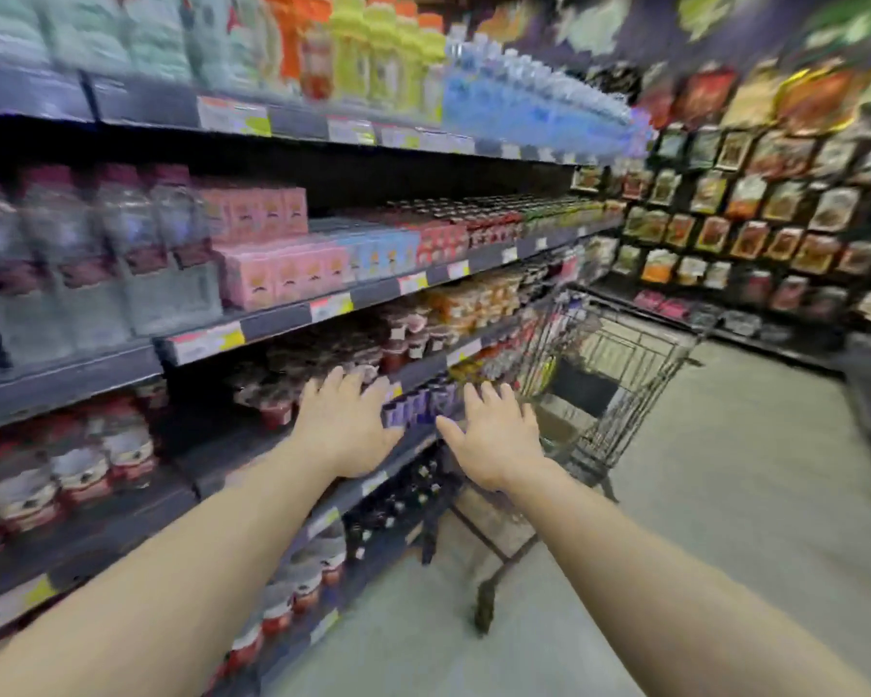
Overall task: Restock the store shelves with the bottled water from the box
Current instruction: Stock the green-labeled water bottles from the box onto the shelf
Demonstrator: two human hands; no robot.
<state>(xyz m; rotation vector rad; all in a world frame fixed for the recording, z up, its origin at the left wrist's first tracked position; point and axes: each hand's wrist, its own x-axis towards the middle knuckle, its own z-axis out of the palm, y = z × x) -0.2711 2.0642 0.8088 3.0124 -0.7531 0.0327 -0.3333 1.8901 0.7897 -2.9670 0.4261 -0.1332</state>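
A blurred store aisle has open floor (700, 520) on the right, shelves (282, 319) along the left, and a cart (619, 374) ahead, where the left hand (345, 430) and right hand (494, 437) reach, fingers spread and holding nothing, with bottled water (524, 98) on the far top shelf.

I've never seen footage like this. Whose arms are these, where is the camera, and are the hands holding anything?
There is no machine: a person wears a camera on the head, looking forward and down, so you see their own bare arms. The left hand and right hand reach forward with fingers spread, holding nothing. To the left run store shelves packed with bottled drinks and cartons. Ahead stands a wire shopping cart on the aisle floor. The picture is blurred, so labels and what lies in the cart cannot be made out.
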